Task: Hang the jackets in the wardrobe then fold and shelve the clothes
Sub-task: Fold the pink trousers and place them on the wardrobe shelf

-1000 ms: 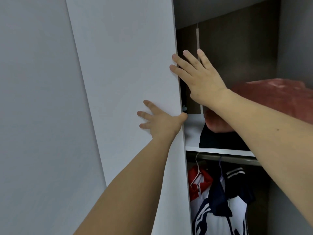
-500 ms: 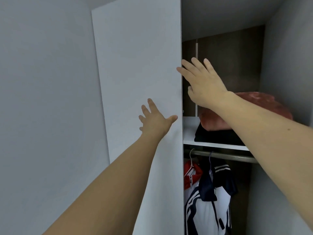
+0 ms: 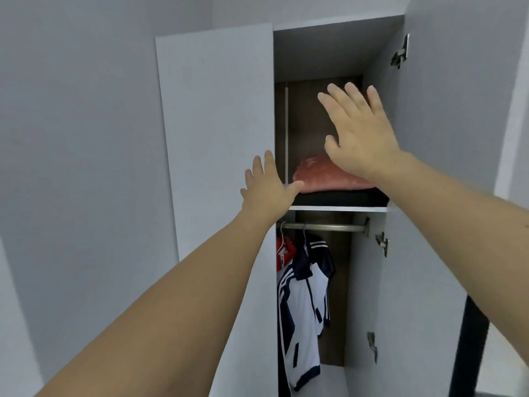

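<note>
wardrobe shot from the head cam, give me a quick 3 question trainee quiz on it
1. True or false: the left hand grips a hanger.
2. What lies on top of the black folded clothes on the shelf? A) pink folded garment B) white towel C) shoe box
3. Fill in: the navy and white jacket hangs from the ____ under the shelf.

Key
1. False: it is spread open at the edge of the left door.
2. A, the pink folded garment, partly behind the open right hand.
3. rail
</note>
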{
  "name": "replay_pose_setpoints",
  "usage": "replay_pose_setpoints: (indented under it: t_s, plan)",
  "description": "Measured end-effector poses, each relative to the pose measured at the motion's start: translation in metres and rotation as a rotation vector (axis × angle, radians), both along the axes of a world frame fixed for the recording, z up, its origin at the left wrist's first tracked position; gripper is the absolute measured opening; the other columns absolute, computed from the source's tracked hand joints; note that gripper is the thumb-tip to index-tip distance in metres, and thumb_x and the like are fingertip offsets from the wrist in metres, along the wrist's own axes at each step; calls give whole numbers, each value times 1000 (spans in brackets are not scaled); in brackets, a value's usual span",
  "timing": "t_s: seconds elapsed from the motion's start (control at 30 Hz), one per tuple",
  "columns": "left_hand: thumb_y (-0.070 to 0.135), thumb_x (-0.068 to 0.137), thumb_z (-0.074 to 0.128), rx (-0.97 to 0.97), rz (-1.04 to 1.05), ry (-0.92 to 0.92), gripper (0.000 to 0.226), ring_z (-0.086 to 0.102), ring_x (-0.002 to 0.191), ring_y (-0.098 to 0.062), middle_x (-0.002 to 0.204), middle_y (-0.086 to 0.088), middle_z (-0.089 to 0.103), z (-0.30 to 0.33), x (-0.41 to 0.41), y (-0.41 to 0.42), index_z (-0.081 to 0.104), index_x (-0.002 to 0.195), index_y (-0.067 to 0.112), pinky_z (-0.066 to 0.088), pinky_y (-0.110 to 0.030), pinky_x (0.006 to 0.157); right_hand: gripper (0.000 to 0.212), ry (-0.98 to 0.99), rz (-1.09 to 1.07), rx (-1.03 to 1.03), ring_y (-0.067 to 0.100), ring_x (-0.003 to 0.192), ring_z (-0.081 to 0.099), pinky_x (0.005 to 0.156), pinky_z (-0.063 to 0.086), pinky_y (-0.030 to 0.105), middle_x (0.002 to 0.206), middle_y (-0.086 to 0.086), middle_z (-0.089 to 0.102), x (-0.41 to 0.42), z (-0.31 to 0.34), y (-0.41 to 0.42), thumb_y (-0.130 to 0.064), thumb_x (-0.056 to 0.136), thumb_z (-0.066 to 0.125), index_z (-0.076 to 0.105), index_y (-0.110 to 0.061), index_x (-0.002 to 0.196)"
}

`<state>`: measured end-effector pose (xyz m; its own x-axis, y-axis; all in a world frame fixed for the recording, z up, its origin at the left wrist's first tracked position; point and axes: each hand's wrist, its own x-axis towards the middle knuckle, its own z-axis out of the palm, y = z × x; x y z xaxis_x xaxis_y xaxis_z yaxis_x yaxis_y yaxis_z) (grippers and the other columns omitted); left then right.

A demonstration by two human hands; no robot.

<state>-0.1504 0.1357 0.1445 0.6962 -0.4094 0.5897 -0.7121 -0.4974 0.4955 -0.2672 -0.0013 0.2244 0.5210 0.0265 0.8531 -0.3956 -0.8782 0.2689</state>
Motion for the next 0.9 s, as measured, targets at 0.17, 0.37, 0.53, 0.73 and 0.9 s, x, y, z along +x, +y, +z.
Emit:
replay_pose_setpoints:
  t_s: [0.17, 0.37, 0.53, 0.73, 0.9]
  plan:
    - [54, 92, 56, 23, -252, -38, 82, 26, 145, -31, 158, -11, 28, 1, -74, -16, 22, 155, 14, 30, -51, 116, 72, -87, -121, 34, 29, 151, 3, 121, -5, 51, 164, 8, 12, -85, 4, 2, -18, 90, 49, 19, -14, 155]
    - [51, 94, 58, 105, -420, 55, 62, 50, 125, -29, 138, -11, 53, -11, -149, -52, 44, 139, 10, 44, -38, 95, 78, -217, -215, 177, 33, 151, 2, 121, -3, 50, 163, 17, 3, -152, -4, -27, -13, 89, 50, 10, -5, 155]
    - [50, 94, 58, 110, -504, 90, 36, 64, 96, -29, 104, -9, 67, -26, -180, -95, 57, 101, 15, 45, -31, 65, 58, -243, -4, 742, 30, 138, 36, 120, 19, 47, 153, 13, 37, -171, -7, -68, -20, 99, 43, 22, -9, 151]
    - [53, 97, 50, 183, -398, 14, 47, 60, 83, -27, 90, -8, 63, -39, -191, -141, 59, 95, 6, 50, -36, 70, 45, -410, 409, 1005, 15, 107, 64, 95, 53, 33, 119, -1, 68, -178, 2, -96, -2, 92, 39, 60, -16, 130]
    - [59, 95, 48, 87, -467, 120, 49, 65, 88, -14, 96, 2, 70, -53, -172, -137, 68, 101, 15, 54, -33, 79, 44, -348, 589, 1038, 12, 105, 67, 95, 53, 26, 115, -1, 70, -174, 5, -107, 8, 93, 41, 69, -11, 122]
